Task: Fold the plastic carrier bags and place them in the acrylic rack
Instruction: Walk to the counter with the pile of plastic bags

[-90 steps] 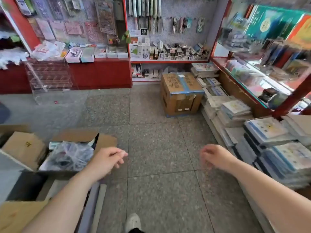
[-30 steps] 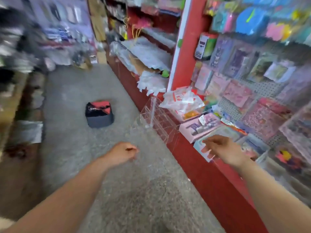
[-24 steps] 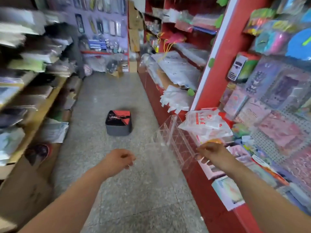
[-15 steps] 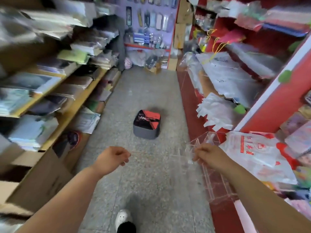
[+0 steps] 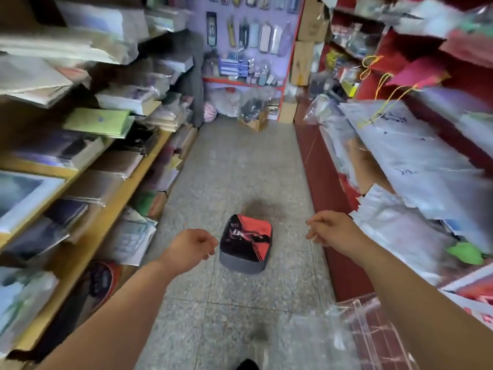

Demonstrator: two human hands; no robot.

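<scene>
Left hand and right hand hover, fingers loosely curled and holding nothing, flanking a red-and-black square stool; clear acrylic rack stands lower right.

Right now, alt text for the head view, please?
A person's left hand and right hand hang loosely curled, empty, above a shop aisle where a red-and-black box sits on the floor. A clear acrylic rack stands lower right; white plastic bags lie on the red counter.
</scene>
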